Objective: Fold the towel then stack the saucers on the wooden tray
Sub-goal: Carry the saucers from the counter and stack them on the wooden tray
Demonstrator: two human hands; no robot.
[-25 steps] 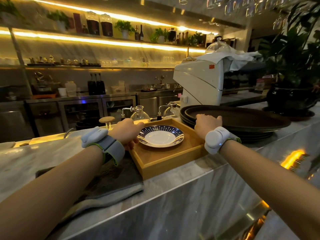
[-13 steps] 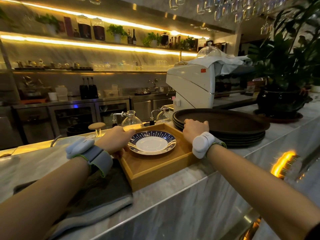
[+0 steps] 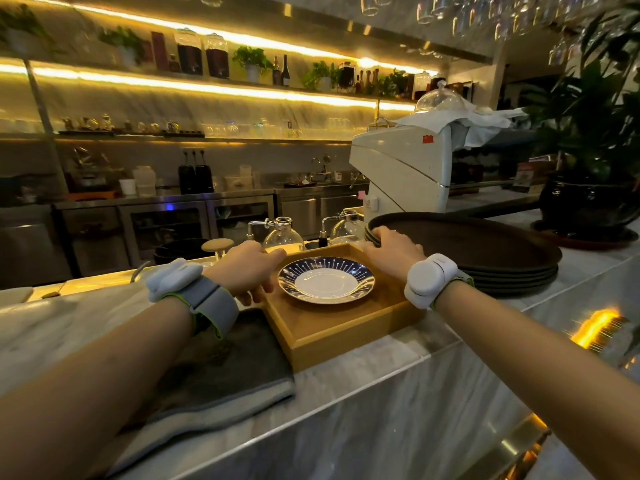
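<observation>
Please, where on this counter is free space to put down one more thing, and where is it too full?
Free: the marble counter in front of the wooden tray, and the tray floor around the saucer. Crowded: the grey towel covers the left; dark round trays fill the right; glass flasks stand behind.

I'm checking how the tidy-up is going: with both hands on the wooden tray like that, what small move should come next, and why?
Probably slide or lift the wooden tray a little. The left hand grips its left rim and the right hand its far right corner, the saucer already sits inside, and the grey towel lies folded beside it, so only placing the tray seems left.
</observation>
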